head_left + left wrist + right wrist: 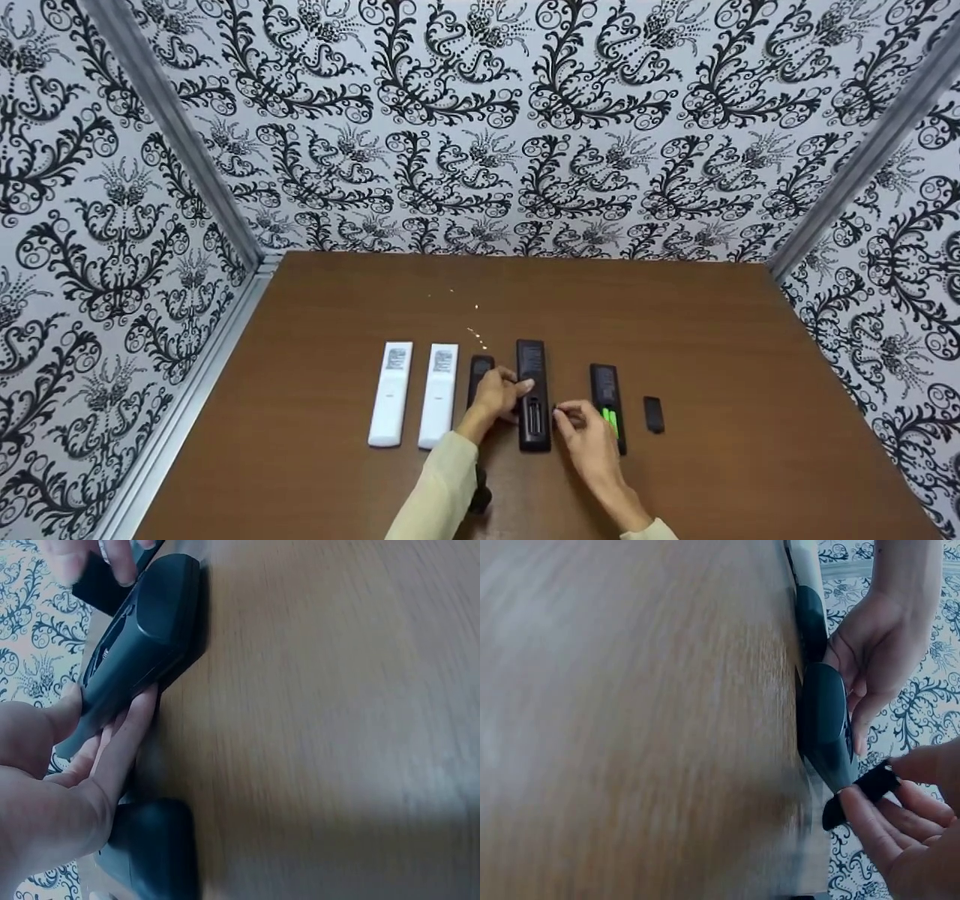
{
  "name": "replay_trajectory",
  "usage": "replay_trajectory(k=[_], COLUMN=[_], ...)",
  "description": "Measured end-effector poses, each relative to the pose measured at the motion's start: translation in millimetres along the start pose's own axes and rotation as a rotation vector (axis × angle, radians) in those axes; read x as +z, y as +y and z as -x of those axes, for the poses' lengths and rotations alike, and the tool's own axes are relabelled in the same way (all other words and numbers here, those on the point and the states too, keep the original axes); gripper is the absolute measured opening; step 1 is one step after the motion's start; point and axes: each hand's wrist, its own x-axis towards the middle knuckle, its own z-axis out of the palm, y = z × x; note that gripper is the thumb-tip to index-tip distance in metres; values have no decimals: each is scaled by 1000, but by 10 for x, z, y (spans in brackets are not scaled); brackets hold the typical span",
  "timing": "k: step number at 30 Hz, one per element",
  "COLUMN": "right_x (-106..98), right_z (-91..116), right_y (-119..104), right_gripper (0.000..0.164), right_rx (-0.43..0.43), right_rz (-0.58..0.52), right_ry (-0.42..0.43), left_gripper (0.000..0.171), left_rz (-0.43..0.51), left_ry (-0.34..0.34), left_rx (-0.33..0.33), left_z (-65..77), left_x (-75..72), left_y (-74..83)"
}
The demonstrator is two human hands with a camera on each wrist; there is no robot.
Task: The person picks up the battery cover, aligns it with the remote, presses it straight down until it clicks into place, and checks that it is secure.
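My left hand grips the edge of a long black remote control, thumb on its upturned back and fingers along its side. Its battery compartment lies uncovered with no cells inside. Just right of it, my right hand pinches a small black battery cover between thumb and fingers. Farther right, partly behind that hand, a shorter black remote control lies back up with green batteries in its uncovered compartment. A third black remote control is half hidden by my left hand.
Two white remote controls lie side by side on the left. Another black battery cover rests at the far right of the brown table. Patterned walls enclose the back and sides.
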Motion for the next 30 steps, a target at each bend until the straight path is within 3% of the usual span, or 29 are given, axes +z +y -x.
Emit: replay_trajectory(k=[6, 12, 19, 23, 30], right_x=[-2, 1, 9, 21, 87], right_z=[-33, -49, -70, -73, -85], right_y=[4, -9, -57, -80, -110], right_gripper=[13, 15, 16, 15, 15], right_rx=[33, -3, -26, -6, 28], right_rz=[-103, -39, -15, -51, -110], right_ry=[42, 65, 40, 36, -47], left_gripper=[31, 33, 34, 33, 31], left_rz=[15, -1, 4, 19, 22], left_ry=[-32, -45, -64, -74, -75], left_rx=[52, 64, 81, 92, 105], left_z=[19, 20, 21, 22, 7], left_x=[-26, -29, -46, -50, -47], left_y=[-16, -34, -51, -51, -84])
